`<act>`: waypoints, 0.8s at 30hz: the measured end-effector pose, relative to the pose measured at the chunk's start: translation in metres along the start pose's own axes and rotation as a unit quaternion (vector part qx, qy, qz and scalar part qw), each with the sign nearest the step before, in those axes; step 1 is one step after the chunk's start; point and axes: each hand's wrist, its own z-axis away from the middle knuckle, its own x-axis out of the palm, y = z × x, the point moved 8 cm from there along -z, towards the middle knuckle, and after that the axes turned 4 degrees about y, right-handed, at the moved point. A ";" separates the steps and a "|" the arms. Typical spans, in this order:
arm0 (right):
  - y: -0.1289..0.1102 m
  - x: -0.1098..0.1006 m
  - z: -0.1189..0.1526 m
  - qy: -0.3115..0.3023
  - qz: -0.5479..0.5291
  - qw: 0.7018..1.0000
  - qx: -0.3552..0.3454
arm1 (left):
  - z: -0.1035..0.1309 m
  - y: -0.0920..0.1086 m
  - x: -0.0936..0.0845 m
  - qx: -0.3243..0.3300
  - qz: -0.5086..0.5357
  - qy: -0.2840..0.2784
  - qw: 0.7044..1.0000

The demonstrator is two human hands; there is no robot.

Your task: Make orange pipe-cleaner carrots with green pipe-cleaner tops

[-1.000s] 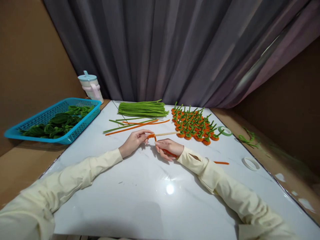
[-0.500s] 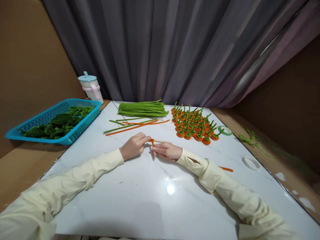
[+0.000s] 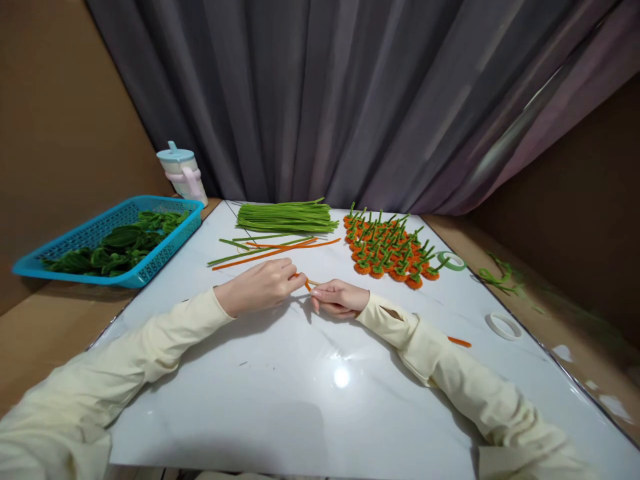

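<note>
My left hand (image 3: 263,285) is closed, its thumb and forefinger pinching an orange pipe cleaner (image 3: 307,285). Opposite it, my right hand (image 3: 341,298) is closed round a thin wooden stick (image 3: 314,283), mostly hidden by the fingers. The orange pipe cleaner crosses the small gap between both hands, by the stick's end; whether it is wound on the stick is too small to tell. Just behind the hands lie loose orange pipe cleaners (image 3: 260,256) and green pipe cleaners (image 3: 235,257).
A green pipe cleaner bundle (image 3: 285,218) lies at the back. Right of it stand several orange pieces with green stems (image 3: 385,250). Tape rolls (image 3: 503,327) lie at the right. A blue basket (image 3: 135,277) of green pieces and a lidded cup (image 3: 183,175) are at the left.
My left hand has turned, its back now higher and the wrist slightly further left. My right hand has shifted a little to the right, and less of the stick shows.
</note>
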 end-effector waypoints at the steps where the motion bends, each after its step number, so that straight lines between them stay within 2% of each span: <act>1: 0.000 0.001 0.001 -0.009 -0.007 1.000 0.002 | 0.000 0.000 -0.003 -0.006 0.007 -0.012 1.000; 7: 0.007 0.010 0.004 -0.058 -0.027 0.998 0.026 | 0.003 0.000 -0.012 -0.028 0.075 -0.057 0.995; 12: -0.001 0.022 0.007 -0.077 -0.023 0.996 0.027 | 0.003 0.002 -0.013 -0.025 0.070 -0.084 0.994; 15: -0.014 0.027 0.011 -0.068 -0.009 0.998 0.010 | 0.004 0.001 -0.015 -0.024 0.089 -0.086 0.992; 18: -0.024 0.023 0.012 -0.041 0.006 0.999 -0.013 | 0.002 -0.002 -0.018 -0.026 0.172 -0.083 0.981; 21: -0.019 0.017 0.008 -0.035 0.037 0.999 -0.018 | -0.001 -0.002 -0.010 -0.023 0.324 -0.088 0.942; 23: -0.009 0.014 0.005 -0.043 0.052 0.998 -0.003 | 0.000 -0.003 0.006 -0.037 0.454 -0.098 0.885; 24: -0.004 0.013 0.003 -0.041 0.053 0.998 0.003 | 0.001 -0.003 0.019 -0.060 0.528 -0.113 0.840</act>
